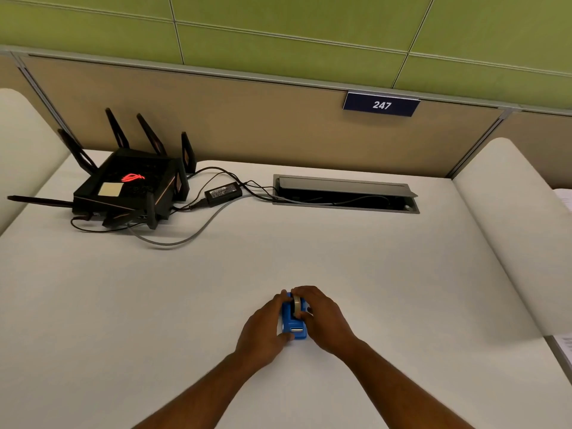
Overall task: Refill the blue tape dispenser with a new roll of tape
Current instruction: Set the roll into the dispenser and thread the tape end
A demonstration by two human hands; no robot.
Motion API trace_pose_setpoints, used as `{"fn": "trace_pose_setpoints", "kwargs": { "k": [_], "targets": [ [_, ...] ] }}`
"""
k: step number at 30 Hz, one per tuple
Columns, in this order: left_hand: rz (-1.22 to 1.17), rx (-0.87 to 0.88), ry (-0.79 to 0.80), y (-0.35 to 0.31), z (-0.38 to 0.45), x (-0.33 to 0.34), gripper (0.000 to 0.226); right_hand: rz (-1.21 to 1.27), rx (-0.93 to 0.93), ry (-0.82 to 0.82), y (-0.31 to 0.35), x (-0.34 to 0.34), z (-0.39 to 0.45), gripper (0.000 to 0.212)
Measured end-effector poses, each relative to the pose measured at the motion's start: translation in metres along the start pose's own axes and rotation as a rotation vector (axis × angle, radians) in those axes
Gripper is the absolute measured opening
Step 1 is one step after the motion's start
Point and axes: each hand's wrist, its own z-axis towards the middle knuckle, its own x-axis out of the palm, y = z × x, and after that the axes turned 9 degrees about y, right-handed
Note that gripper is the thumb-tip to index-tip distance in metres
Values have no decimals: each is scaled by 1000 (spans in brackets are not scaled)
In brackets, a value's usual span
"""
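Observation:
The blue tape dispenser (294, 323) stands on the white desk (371, 274) near the front, its cutter end toward me. My left hand (263, 329) clasps its left side, thumb near the front end. My right hand (322, 317) curls over the right side, fingers on a clear tape roll (297, 305) that sits upright in the dispenser's cradle. Most of the roll is hidden by my fingers.
A black router (130, 187) with several antennas sits at the back left, with a power brick (223, 193) and cables trailing into an open cable hatch (346, 195). Papers (565, 342) lie past the desk's right edge.

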Motion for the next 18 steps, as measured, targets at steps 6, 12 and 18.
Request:
{"fn": "trace_pose_setpoints", "kwargs": {
  "k": [6,12,18],
  "targets": [
    [-8,34,26,-2,-3,-2,86,7,-7,39,-3,-1,-5,54],
    [33,116,22,-5,-5,-6,84,91,40,46,-13,3,-17,71],
    [75,117,30,-6,-1,-8,81,108,71,-8,-9,6,-22,67]
  ]
}}
